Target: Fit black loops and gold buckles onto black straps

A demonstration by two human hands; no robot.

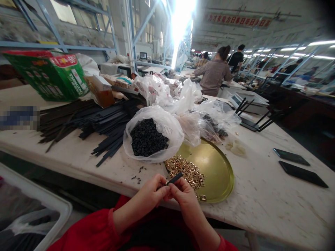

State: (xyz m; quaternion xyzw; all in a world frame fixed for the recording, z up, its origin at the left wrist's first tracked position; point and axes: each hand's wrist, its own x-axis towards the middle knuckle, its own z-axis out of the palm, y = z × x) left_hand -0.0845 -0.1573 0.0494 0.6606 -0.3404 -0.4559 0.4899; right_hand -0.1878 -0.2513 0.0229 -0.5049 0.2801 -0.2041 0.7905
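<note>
As the left hand (153, 191) and right hand (183, 195) pinch a black strip (175, 178), their fingers (167, 187) hide its lower end.

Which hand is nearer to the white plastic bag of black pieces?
Left. The left hand sits just in front of the white plastic bag of black pieces, slightly right of it. The right hand lies farther right, in front of the brass tray.

A scuffed white workbench (258, 205) — brass tray (218, 170), black strips (86, 120), two phones (303, 173).
</note>
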